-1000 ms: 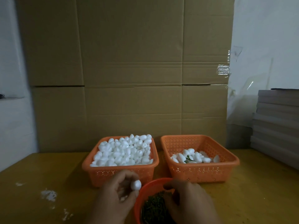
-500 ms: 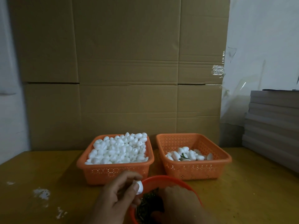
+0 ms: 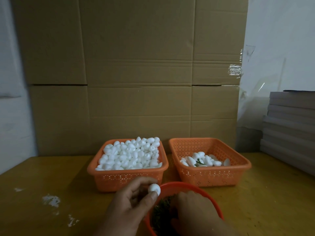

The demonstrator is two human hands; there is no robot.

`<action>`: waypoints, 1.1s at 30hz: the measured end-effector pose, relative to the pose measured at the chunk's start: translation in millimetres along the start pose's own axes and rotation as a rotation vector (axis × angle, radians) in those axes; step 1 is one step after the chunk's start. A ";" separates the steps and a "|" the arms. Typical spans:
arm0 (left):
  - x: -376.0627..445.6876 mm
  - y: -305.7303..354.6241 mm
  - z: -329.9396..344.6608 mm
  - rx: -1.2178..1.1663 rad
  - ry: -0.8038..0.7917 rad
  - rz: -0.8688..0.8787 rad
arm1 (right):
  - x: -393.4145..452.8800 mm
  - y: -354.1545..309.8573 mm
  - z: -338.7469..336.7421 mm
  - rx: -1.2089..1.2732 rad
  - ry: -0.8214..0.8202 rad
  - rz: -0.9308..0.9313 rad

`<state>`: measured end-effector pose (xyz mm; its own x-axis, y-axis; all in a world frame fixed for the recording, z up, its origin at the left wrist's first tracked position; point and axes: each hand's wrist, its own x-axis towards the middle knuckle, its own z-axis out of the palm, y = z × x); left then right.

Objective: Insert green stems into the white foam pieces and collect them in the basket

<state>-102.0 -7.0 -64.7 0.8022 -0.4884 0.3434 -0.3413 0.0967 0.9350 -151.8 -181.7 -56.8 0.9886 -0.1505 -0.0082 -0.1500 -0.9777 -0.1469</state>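
Note:
My left hand [image 3: 131, 203] pinches a single white foam piece [image 3: 154, 189] between thumb and fingers, just left of a round red bowl [image 3: 201, 189]. Dark green stems [image 3: 161, 212] fill that bowl. My right hand [image 3: 192, 212] reaches down into the stems; its fingertips are hidden among them. Behind stands an orange basket [image 3: 105, 174] heaped with plain foam pieces [image 3: 131, 155]. To its right a second orange basket [image 3: 238, 169] holds several foam pieces [image 3: 202, 161], with a bit of green stem showing among them.
The baskets and bowl stand on a yellow-brown table [image 3: 51, 176] with white crumbs [image 3: 51, 200] at the left. A tall cardboard sheet [image 3: 136, 74] closes the back. Stacked grey boards [image 3: 289, 130] sit at the right edge.
My right hand has gone from the bowl's rim down into the stems. My left hand has kept the foam piece beside the bowl. The view shifted slightly.

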 end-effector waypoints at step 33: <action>-0.4 5.5 6.8 -0.328 0.038 -0.229 | -30.7 -10.1 -5.4 0.944 0.289 -0.202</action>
<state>-107.5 -12.2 -60.3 0.8592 -0.4974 0.1204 0.0179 0.2643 0.9643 -180.7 -167.9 -49.8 0.9343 -0.1468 0.3250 0.2162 -0.4915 -0.8436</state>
